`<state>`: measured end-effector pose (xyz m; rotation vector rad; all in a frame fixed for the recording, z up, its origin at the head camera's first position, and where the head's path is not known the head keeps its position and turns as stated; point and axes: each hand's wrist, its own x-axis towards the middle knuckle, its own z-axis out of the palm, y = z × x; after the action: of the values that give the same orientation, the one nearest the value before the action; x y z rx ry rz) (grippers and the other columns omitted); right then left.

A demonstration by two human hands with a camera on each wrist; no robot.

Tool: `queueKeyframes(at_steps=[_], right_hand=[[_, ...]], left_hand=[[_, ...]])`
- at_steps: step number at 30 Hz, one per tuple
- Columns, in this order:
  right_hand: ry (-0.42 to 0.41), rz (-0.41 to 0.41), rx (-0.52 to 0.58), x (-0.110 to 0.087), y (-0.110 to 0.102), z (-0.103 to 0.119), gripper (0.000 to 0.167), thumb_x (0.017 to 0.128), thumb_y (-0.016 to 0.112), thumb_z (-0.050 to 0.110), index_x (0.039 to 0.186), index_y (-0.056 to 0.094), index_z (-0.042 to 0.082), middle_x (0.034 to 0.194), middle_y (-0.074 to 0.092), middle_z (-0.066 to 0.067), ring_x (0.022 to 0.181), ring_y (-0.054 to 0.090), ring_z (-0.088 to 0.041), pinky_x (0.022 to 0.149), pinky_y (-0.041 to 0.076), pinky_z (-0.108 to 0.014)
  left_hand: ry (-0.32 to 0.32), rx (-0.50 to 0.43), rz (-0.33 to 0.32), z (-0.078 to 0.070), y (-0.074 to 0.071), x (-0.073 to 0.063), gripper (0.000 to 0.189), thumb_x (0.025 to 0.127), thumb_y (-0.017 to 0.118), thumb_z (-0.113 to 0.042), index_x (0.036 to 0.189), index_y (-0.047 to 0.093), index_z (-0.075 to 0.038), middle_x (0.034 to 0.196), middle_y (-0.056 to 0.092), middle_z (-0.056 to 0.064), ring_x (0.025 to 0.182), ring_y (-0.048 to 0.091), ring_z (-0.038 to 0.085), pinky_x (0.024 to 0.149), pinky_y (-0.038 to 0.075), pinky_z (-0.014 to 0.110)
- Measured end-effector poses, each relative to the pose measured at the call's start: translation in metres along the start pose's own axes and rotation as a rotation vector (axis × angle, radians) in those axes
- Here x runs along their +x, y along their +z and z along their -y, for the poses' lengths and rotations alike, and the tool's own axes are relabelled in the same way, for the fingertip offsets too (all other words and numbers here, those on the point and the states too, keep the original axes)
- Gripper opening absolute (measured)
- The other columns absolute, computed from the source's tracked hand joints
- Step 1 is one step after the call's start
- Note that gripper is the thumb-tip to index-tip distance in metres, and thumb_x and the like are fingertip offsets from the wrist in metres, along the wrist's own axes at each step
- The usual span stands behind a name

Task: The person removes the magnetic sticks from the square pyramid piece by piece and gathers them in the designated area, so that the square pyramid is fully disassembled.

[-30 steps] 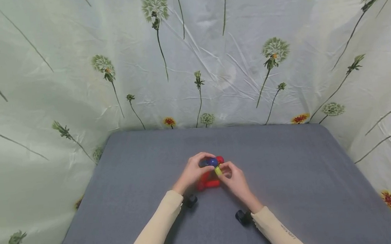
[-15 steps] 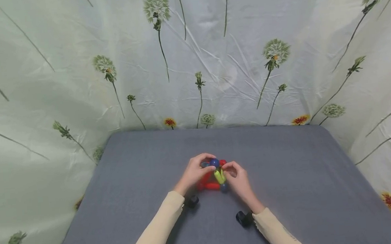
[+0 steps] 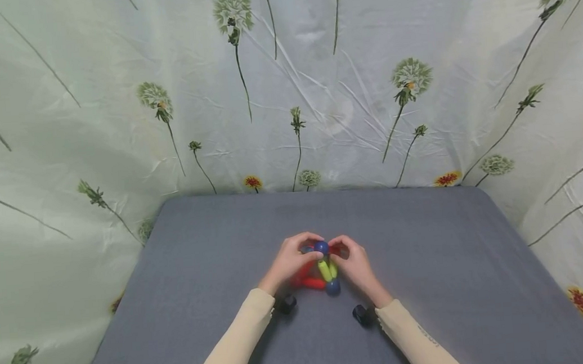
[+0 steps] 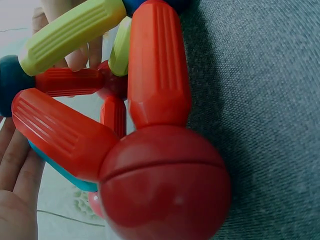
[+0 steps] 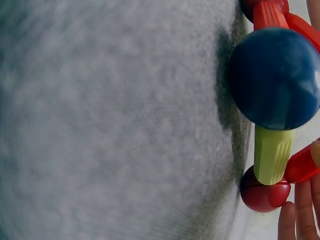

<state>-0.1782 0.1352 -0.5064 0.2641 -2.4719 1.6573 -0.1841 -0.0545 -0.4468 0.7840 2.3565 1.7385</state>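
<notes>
A frame of magnetic sticks and balls stands on the grey surface between the hands. My left hand (image 3: 291, 261) holds its top corner, fingertips and thumb around a blue ball (image 3: 321, 248). My right hand (image 3: 351, 259) pinches a red stick (image 5: 304, 162) beside that ball. Two yellow-green sticks (image 3: 325, 270) run down toward a lower blue ball (image 3: 333, 287). Another red stick (image 3: 312, 283) lies along the base. In the left wrist view a large red ball (image 4: 165, 185) fills the foreground, and a teal stick (image 4: 62, 170) is partly hidden behind a red one.
The grey padded table (image 3: 214, 232) spreads around the frame. A pale curtain (image 3: 336, 88) printed with flowers hangs behind it. Black wrist cameras (image 3: 363, 315) sit under both wrists, close to the surface.
My right hand has let go of a yellow-green stick and moved up to the red stick by the top ball. The lower blue ball has come into view, and the frame has shifted slightly nearer.
</notes>
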Motion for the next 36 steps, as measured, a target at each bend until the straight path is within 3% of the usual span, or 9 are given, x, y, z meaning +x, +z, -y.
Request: queueKeyframes(at_steps=[5, 11, 15, 17, 20, 25, 32, 36], right_hand=[[-0.011, 0.010, -0.013, 0.001, 0.000, -0.002, 0.023, 0.080, 0.070, -0.009, 0.097, 0.065, 0.005, 0.096, 0.064, -0.006, 0.096, 0.062, -0.025, 0.082, 0.052, -0.044], [-0.018, 0.028, -0.056, -0.001, 0.002, -0.001, 0.025, 0.079, 0.070, -0.010, 0.097, 0.066, 0.006, 0.095, 0.064, -0.005, 0.096, 0.061, -0.023, 0.084, 0.051, -0.043], [0.025, 0.021, 0.031, 0.000, -0.001, -0.004, 0.025, 0.081, 0.067, -0.012, 0.101, 0.065, 0.003, 0.100, 0.065, -0.009, 0.100, 0.061, -0.026, 0.088, 0.049, -0.045], [0.065, 0.007, 0.085, 0.001, -0.003, -0.005, 0.025, 0.082, 0.065, -0.012, 0.104, 0.065, 0.000, 0.102, 0.065, -0.012, 0.102, 0.061, -0.028, 0.090, 0.048, -0.044], [0.132, 0.000, 0.142, 0.003, -0.005, -0.005, 0.025, 0.084, 0.063, -0.013, 0.107, 0.064, -0.003, 0.107, 0.065, -0.017, 0.104, 0.061, -0.031, 0.091, 0.047, -0.043], [0.235, 0.066, 0.156, 0.007, -0.008, -0.007, 0.028, 0.085, 0.060, -0.012, 0.112, 0.063, -0.003, 0.111, 0.063, -0.015, 0.106, 0.058, -0.029, 0.089, 0.048, -0.040], [0.238, 0.108, 0.163, 0.009, -0.008, -0.013, 0.028, 0.085, 0.059, -0.012, 0.111, 0.064, -0.003, 0.109, 0.063, -0.013, 0.103, 0.057, -0.026, 0.084, 0.048, -0.032], [0.221, 0.125, 0.183, 0.011, -0.009, -0.016, 0.028, 0.086, 0.060, -0.011, 0.112, 0.063, -0.004, 0.110, 0.063, -0.014, 0.104, 0.057, -0.026, 0.083, 0.048, -0.029]], left_hand=[[-0.035, -0.005, -0.004, 0.000, -0.001, -0.001, 0.026, 0.088, 0.068, -0.006, 0.112, 0.065, 0.002, 0.107, 0.066, 0.013, 0.098, 0.063, 0.028, 0.084, 0.049, 0.045], [-0.053, -0.071, -0.044, -0.005, -0.004, 0.003, 0.027, 0.090, 0.064, -0.003, 0.116, 0.061, 0.005, 0.106, 0.065, 0.019, 0.099, 0.064, 0.032, 0.082, 0.052, 0.034], [-0.031, -0.095, -0.077, -0.005, -0.011, 0.006, 0.030, 0.090, 0.064, 0.000, 0.119, 0.059, 0.008, 0.107, 0.064, 0.023, 0.098, 0.062, 0.035, 0.084, 0.051, 0.035], [-0.029, -0.114, -0.106, 0.001, -0.015, 0.006, 0.031, 0.089, 0.064, 0.001, 0.119, 0.059, 0.009, 0.108, 0.063, 0.024, 0.099, 0.061, 0.037, 0.084, 0.051, 0.038], [-0.032, -0.139, -0.161, 0.022, -0.020, 0.011, 0.033, 0.088, 0.065, 0.001, 0.120, 0.059, 0.008, 0.110, 0.063, 0.025, 0.102, 0.060, 0.038, 0.087, 0.050, 0.040], [-0.082, -0.147, -0.257, 0.057, -0.032, 0.020, 0.033, 0.087, 0.067, 0.002, 0.119, 0.061, 0.006, 0.113, 0.063, 0.022, 0.105, 0.060, 0.033, 0.086, 0.050, 0.035], [-0.195, -0.129, -0.277, 0.077, -0.048, 0.034, 0.033, 0.087, 0.066, 0.003, 0.119, 0.060, 0.007, 0.117, 0.061, 0.023, 0.108, 0.058, 0.034, 0.089, 0.049, 0.040], [-0.250, -0.070, -0.279, 0.088, -0.052, 0.044, 0.031, 0.087, 0.066, 0.002, 0.118, 0.062, 0.005, 0.117, 0.062, 0.020, 0.109, 0.058, 0.032, 0.091, 0.048, 0.040]])
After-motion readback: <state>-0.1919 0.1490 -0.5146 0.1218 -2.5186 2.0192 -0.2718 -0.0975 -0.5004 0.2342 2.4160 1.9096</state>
